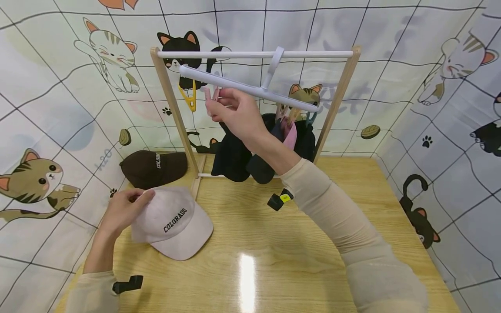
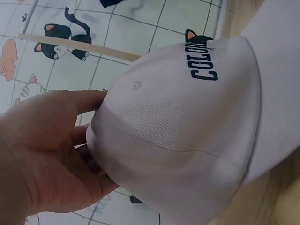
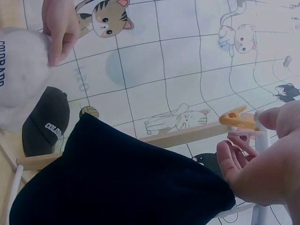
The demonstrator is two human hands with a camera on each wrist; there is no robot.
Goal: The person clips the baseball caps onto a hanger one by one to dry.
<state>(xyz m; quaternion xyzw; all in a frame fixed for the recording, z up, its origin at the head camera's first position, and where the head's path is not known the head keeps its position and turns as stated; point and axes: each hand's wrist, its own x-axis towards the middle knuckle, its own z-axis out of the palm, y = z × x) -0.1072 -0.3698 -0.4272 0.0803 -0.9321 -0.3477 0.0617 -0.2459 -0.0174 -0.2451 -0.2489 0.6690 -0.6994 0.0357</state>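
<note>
My left hand (image 1: 124, 211) grips a pale cap (image 1: 168, 217) with "COLORADO" lettering by the crown. In the left wrist view the cap (image 2: 168, 126) fills most of the frame, my fingertips at its top. My right hand (image 1: 240, 111) pinches a pink clothespin (image 1: 208, 94) just under the left half of a white hanger (image 1: 231, 84). The hanger hooks over the rack's white bar (image 1: 235, 54) and slopes down to the right. A yellow clothespin (image 1: 190, 98) hangs near its left end. Behind my right forearm, dark caps (image 1: 231, 156) hang from the hanger, partly hidden.
A dark brown cap (image 1: 150, 167) sits at the table's back left, beside the wooden rack frame (image 1: 176, 104). More clothespins (image 1: 293, 115) cluster on the hanger's right half. Walls with a cat print (image 1: 411, 108) enclose the wooden table (image 1: 297, 256).
</note>
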